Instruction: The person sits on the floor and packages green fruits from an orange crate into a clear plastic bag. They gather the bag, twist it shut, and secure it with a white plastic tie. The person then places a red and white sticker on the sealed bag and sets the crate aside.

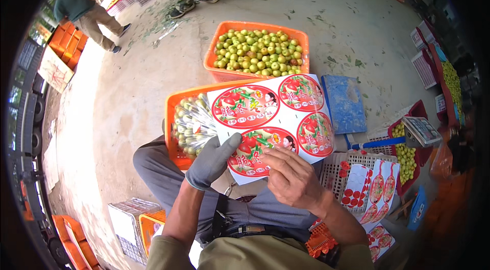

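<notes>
My left hand [214, 159], in a grey glove, grips the left edge of a white sheet of round red fruit stickers [281, 121], its thumb on top. My bare right hand [293, 178] lies over the sheet's lower right part, fingertips bent at the edge of the lower sticker; whether they pinch it cannot be told. Under the sheet's left side stands an orange plastic crate [170, 117] with green fruit wrapped in clear, gathered plastic film [193, 124]. Just beyond it is a second orange crate [255, 23], filled with loose green jujube-like fruit [260, 52].
A blue board [344, 103] lies right of the crates, near a weighing scale [421, 132]. More sticker sheets [377, 189] rest on a pale basket at my right. A white crate [134, 220] stands lower left. Two people stand at the upper left, and a truck is along the left side.
</notes>
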`<control>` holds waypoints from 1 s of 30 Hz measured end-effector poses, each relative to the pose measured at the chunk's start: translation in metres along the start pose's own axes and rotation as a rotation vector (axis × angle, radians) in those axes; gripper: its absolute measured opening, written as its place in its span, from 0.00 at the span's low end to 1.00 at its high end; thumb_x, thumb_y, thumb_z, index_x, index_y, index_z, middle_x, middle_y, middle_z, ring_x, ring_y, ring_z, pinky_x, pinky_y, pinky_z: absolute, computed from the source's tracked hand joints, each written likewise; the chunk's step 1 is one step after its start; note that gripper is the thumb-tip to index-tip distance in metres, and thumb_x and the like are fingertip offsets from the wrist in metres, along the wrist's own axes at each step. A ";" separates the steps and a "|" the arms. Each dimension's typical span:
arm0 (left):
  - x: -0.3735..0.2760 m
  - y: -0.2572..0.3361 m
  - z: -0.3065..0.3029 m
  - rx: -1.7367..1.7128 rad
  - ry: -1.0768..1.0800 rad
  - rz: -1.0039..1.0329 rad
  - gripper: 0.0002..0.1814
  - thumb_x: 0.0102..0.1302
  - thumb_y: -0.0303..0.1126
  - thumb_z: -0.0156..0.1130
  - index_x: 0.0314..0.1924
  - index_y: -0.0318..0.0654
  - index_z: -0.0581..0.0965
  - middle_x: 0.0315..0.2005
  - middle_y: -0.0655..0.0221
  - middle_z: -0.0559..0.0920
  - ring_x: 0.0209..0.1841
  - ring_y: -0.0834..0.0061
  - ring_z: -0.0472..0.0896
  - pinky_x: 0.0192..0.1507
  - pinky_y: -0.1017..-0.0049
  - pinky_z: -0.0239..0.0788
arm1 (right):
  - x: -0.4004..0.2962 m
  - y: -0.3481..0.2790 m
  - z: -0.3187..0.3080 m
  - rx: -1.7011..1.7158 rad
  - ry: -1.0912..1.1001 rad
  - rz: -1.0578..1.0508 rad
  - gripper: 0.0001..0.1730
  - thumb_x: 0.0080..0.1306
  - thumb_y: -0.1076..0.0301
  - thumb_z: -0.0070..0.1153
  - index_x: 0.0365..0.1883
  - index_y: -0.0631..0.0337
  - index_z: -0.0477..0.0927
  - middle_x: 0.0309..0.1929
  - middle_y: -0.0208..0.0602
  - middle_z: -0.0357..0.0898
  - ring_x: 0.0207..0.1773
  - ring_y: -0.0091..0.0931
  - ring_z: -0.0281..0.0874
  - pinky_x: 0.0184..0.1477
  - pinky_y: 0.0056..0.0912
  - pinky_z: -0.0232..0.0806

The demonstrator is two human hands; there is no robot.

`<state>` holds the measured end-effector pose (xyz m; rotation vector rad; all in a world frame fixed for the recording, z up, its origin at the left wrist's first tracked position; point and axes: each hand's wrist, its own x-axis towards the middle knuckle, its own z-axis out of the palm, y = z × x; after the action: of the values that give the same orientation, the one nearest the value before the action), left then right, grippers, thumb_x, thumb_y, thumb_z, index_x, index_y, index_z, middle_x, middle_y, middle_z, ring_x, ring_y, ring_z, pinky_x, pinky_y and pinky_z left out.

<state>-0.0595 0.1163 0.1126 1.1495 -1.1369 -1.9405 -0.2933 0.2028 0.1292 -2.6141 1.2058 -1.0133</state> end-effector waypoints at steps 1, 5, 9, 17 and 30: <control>-0.007 -0.005 -0.026 0.025 0.052 -0.006 0.23 0.81 0.47 0.65 0.55 0.30 0.86 0.44 0.68 0.91 0.44 0.83 0.85 0.47 0.75 0.79 | 0.017 -0.005 0.013 0.069 -0.040 -0.020 0.11 0.63 0.74 0.69 0.41 0.68 0.81 0.59 0.50 0.84 0.65 0.46 0.84 0.67 0.55 0.77; -0.058 -0.016 -0.089 0.097 0.255 0.073 0.22 0.81 0.44 0.65 0.55 0.27 0.85 0.44 0.66 0.91 0.42 0.84 0.86 0.45 0.75 0.80 | 0.065 -0.029 0.047 0.250 -0.212 -0.011 0.24 0.66 0.69 0.70 0.59 0.69 0.82 0.65 0.50 0.82 0.71 0.48 0.79 0.73 0.55 0.71; -0.094 -0.015 -0.094 0.216 0.250 0.216 0.22 0.81 0.43 0.61 0.59 0.30 0.83 0.46 0.61 0.91 0.47 0.80 0.85 0.53 0.69 0.79 | 0.121 -0.055 0.087 0.179 -0.057 0.001 0.31 0.71 0.71 0.65 0.71 0.71 0.75 0.71 0.56 0.77 0.74 0.51 0.74 0.75 0.55 0.67; -0.144 -0.031 -0.110 -0.143 0.478 0.171 0.22 0.80 0.44 0.61 0.55 0.28 0.82 0.45 0.60 0.91 0.44 0.78 0.88 0.50 0.71 0.83 | 0.109 -0.098 0.140 0.125 -0.132 -0.123 0.34 0.75 0.69 0.59 0.76 0.74 0.69 0.78 0.60 0.67 0.82 0.55 0.63 0.81 0.60 0.57; -0.142 -0.038 -0.122 0.273 0.389 0.300 0.12 0.81 0.33 0.57 0.54 0.32 0.80 0.32 0.54 0.85 0.34 0.75 0.81 0.45 0.68 0.76 | 0.135 -0.083 0.155 0.642 -0.230 0.033 0.25 0.74 0.78 0.62 0.68 0.71 0.78 0.52 0.57 0.87 0.51 0.48 0.89 0.52 0.46 0.79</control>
<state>0.1094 0.2045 0.1003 1.3378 -1.2931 -1.2945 -0.0830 0.1358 0.1092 -2.1207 0.7113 -0.8748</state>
